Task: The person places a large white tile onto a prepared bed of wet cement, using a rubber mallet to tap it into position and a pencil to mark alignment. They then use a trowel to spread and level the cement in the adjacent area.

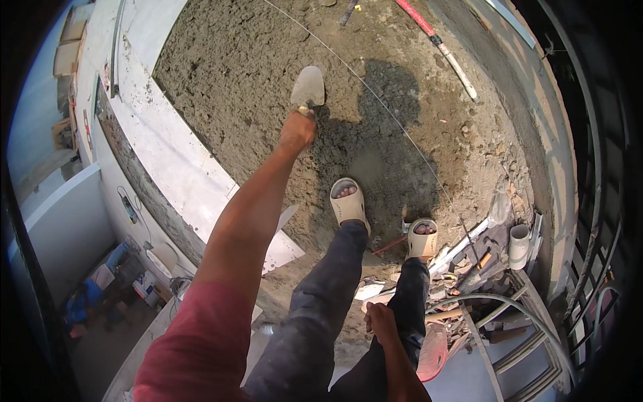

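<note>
Trowel (pixel 309 86) over mortar (pixel 231 77), tiles (pixel 179 157) left

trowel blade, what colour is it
The trowel blade is pale grey; it shows best in the head view.

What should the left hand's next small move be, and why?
Probably sweep the trowel lightly across the mortar to its left: the left hand grips the trowel, and that nearby surface looks lumpy.

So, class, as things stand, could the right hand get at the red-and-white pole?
Probably not without a step or lean: the right hand hangs by the right leg, and the pole lies beyond both feet.
</note>
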### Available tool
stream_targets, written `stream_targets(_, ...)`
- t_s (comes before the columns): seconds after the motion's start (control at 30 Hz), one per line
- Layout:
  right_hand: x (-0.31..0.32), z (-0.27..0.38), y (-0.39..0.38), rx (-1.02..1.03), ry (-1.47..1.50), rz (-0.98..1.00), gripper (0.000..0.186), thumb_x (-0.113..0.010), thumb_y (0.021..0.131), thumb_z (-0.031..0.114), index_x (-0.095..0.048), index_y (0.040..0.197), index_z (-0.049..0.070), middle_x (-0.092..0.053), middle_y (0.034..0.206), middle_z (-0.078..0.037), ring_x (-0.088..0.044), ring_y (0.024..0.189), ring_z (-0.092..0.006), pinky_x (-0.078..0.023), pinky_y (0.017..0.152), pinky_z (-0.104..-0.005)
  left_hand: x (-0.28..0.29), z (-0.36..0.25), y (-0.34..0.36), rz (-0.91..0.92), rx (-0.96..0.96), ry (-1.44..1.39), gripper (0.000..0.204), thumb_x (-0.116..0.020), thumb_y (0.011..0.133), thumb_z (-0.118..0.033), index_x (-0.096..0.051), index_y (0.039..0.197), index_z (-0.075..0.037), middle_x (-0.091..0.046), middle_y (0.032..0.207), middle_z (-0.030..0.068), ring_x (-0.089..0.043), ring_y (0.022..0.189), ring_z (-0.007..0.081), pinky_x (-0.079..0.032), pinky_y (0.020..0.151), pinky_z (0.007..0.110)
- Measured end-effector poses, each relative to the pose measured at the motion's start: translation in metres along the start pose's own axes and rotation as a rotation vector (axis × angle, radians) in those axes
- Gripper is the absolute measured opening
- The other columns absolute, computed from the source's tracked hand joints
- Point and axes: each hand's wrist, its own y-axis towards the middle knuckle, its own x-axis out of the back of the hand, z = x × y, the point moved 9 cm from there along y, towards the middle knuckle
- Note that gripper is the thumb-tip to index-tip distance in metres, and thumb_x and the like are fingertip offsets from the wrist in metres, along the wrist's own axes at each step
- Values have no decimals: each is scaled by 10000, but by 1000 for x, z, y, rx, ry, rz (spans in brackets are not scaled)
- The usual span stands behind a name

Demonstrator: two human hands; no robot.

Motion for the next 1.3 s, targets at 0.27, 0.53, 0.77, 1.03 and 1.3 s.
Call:
stream_targets(0.27,7,2,6,-66,90,-45,322,-569,966,302,-558,795,29,-569,663,-55,-512,445,-116,-429,417,-269,103,-41,37,-71,-58,-457,492,-445,1016,-433,-492,1042,56,-603,734,129,-614,555,232,-504,504,371)
stream_targets(0.53,-2,-3,19,34,140,-13,318,-556,978,282,-560,787,28,-571,647,-53,-515,442,-123,-427,416,-280,68,-35,47,300,-34,-437,230,-525,988,-204,-518,1083,5,-577,722,106,-574,556,203,-499,449,377)
stream_targets(0.77,16,4,4,89,142,-51,332,-554,976,275,-559,759,24,-577,647,-67,-517,433,-131,-420,405,-283,-39,-47,-120,74,-180,3,567,-388,1012,-465,-449,1195,69,-639,998,293,-654,904,412,-525,781,481)
stream_targets(1.03,64,23,-26,108,55,-160,302,-554,978,289,-564,817,33,-591,674,-66,-532,459,-136,-435,419,-279,-149,-55,-208,288,6,-112,498,-509,972,-387,-435,1172,63,-636,1050,315,-642,1026,437,-522,866,502)
stream_targets(1.3,54,112,-120,395,422,190,579,-425,985,518,-488,1314,46,-614,1149,-141,-630,1017,-273,-539,840,-427,-54,-99,-478,-14,-379,-407,425,-600,882,-234,-439,1133,70,-529,1085,278,-551,1036,411,-475,852,487)
